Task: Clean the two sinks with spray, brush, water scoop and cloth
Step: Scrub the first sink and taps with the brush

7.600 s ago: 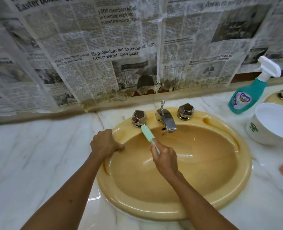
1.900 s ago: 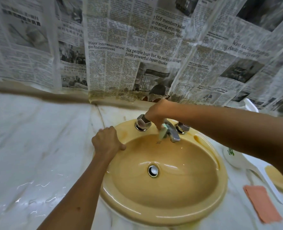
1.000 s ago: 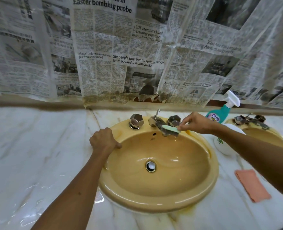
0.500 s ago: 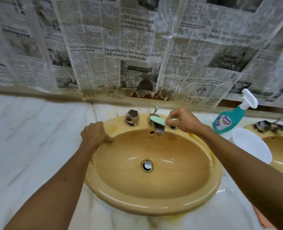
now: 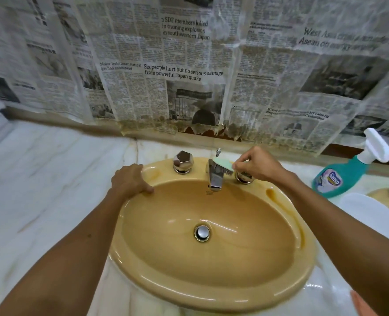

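Sideways, brush (image 5: 223, 165) lies across faucet (image 5: 215, 176); right hand (image 5: 258, 166) pinches it.

We had the sink (image 5: 211, 290) set in the counter (image 5: 40, 190), faucet (image 5: 215, 176) at its back between two knobs, left knob (image 5: 183, 161) clear. Brush (image 5: 223, 165) lay on the faucet, held by right hand (image 5: 257, 166). Left hand (image 5: 129, 181) on the sink's left rim. Spray bottle (image 5: 341, 176) and water scoop (image 5: 371, 215) right of sink; newspaper (image 5: 189, 65) behind.
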